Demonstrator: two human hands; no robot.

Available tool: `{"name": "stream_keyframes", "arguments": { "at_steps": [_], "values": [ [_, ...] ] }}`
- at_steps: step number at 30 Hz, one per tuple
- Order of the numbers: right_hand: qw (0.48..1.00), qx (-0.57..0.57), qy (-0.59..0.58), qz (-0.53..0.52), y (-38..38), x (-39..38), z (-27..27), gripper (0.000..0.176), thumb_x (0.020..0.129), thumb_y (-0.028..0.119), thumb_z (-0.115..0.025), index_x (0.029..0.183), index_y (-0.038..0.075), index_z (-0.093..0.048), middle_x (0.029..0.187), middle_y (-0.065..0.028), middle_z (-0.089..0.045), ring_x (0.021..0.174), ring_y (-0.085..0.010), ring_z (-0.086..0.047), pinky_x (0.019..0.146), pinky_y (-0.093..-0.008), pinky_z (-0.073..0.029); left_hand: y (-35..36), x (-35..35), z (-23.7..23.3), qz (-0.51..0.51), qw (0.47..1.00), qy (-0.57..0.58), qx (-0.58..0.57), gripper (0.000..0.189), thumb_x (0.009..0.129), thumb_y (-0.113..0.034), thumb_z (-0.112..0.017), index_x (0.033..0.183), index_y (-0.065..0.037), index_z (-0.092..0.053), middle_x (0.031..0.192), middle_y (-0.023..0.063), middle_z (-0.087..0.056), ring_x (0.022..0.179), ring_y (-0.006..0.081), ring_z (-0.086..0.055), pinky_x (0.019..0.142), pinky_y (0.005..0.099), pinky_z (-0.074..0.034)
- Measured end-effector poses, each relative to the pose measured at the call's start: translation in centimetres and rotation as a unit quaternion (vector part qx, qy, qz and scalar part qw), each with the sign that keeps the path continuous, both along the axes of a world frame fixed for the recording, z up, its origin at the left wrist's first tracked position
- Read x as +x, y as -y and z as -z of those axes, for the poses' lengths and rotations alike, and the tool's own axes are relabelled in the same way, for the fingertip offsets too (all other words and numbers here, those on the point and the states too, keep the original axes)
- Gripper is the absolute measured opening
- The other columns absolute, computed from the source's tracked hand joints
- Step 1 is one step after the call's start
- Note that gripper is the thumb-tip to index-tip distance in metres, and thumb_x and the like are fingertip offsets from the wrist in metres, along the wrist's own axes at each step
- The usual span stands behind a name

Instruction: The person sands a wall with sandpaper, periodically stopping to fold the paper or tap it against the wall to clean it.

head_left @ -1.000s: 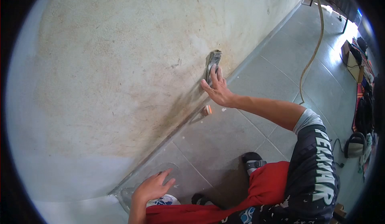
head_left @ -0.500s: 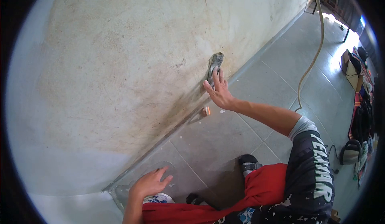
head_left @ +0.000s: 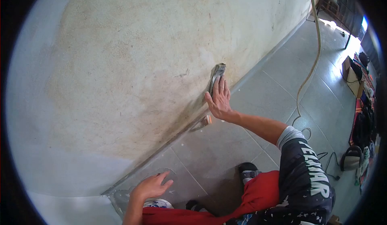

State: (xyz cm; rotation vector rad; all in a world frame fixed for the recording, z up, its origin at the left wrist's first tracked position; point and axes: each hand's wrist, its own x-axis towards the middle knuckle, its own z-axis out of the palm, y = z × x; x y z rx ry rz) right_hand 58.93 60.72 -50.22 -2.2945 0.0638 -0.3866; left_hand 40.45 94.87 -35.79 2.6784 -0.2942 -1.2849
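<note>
My right hand [head_left: 219,100] presses a dusty grey sanding block [head_left: 218,72] against the lower part of the wall [head_left: 133,76]. The fingers lie along the block and the thumb is spread to its left side; the face against the wall is hidden. My left hand [head_left: 153,186] hangs over the floor near my knee, holding nothing, with its fingers apart. On the floor at the foot of the wall, below my right hand, lies a small orange and white object [head_left: 207,120] whose kind I cannot make out.
Grey tiles [head_left: 262,100] cover the floor. A beige hose [head_left: 315,55] runs down on the right and curls near my right sleeve. Farther right are a cardboard box [head_left: 352,78], a dark rounded object [head_left: 352,159], a cable [head_left: 328,162] and piled cloths [head_left: 365,120].
The view has shifted slightly, so the wall and floor sit lower. My right hand lies flatter on the sanding block, still against the wall. My left hand stays spread in nearly the same place.
</note>
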Motion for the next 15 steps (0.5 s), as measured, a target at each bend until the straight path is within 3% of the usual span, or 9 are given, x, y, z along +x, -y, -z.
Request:
{"name": "stream_keyframes", "arguments": {
  "at_steps": [5,8,15],
  "values": [
    [1.0,-0.018,0.001,0.004,0.5,0.7,-0.9,0.091,0.1,0.055,-0.039,0.157,-0.005,-0.001,0.163,-0.0319,0.005,0.151,-0.0494,0.003,0.12,-0.0601,-0.003,-0.3,-0.1,-0.1,0.005,1.0,-0.006,-0.011,0.066,0.1,-0.052,-0.047,0.15,-0.008,-0.043,0.141,0.0241,-0.054,0.13,0.0378,-0.053,0.109,0.0423,-0.041],
    [0.986,-0.002,0.152,0.067,2.7,3.7,-3.6,0.091,0.098,0.051,-0.044,0.157,-0.005,-0.002,0.163,-0.0319,0.002,0.151,-0.0499,0.002,0.12,-0.06,-0.002,0.3,-0.1,-0.6,-0.011,1.0,-0.025,-0.013,0.066,0.1,-0.053,-0.046,0.15,-0.01,-0.042,0.144,0.023,-0.052,0.134,0.0384,-0.049,0.112,0.0429,-0.039],
    [0.983,-0.032,0.171,0.066,4.9,4.4,-5.5,0.086,0.099,0.047,-0.044,0.158,-0.003,-0.007,0.164,-0.0298,0.0,0.151,-0.0498,-0.001,0.119,-0.0605,-0.004,0.0,0.0,-0.3,-0.006,1.0,-0.016,-0.014,0.067,0.1,-0.054,-0.047,0.15,-0.009,-0.042,0.143,0.0243,-0.053,0.133,0.0397,-0.049,0.111,0.0431,-0.039]
  ]
}}
